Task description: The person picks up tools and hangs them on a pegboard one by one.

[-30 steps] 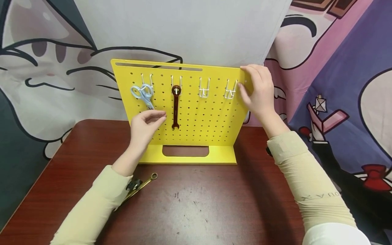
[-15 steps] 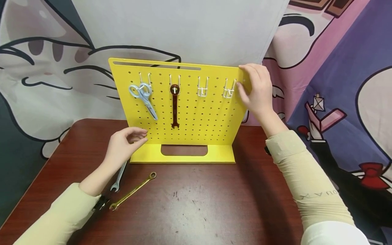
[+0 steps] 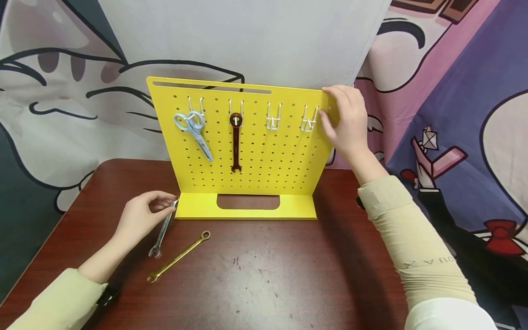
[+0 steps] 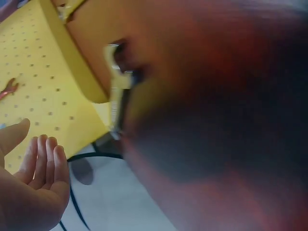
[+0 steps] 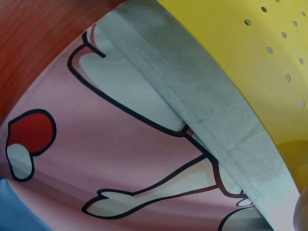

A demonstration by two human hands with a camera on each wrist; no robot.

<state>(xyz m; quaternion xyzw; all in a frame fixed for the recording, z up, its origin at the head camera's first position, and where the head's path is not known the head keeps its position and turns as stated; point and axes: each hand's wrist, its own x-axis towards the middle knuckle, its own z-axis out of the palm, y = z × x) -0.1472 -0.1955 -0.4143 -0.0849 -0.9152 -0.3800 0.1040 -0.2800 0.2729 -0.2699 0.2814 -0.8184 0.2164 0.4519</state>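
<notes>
A yellow pegboard (image 3: 255,146) stands upright on the table. My right hand (image 3: 348,117) grips its upper right edge, thumb on the front face. At the left of the board's base, my left hand (image 3: 142,215) is at the upper end of a silver combination wrench (image 3: 162,233) lying on the table. In the left wrist view the fingers (image 4: 50,166) are apart from the thumb with nothing between them. A gold combination wrench (image 3: 177,259) lies nearby. Light blue scissors (image 3: 194,128) and a dark red wrench (image 3: 236,144) hang on the board's white hooks.
Two more white hooks, a middle one (image 3: 273,118) and a right one (image 3: 309,120), carry nothing. The board's foot (image 3: 247,214) rests on the brown table (image 3: 255,275). A printed cloth (image 3: 123,119) hangs behind the table.
My left hand has moved from below the scissors down and left to the silver wrench, uncovering the scissors' blades and the gold wrench. My right hand has stayed on the board.
</notes>
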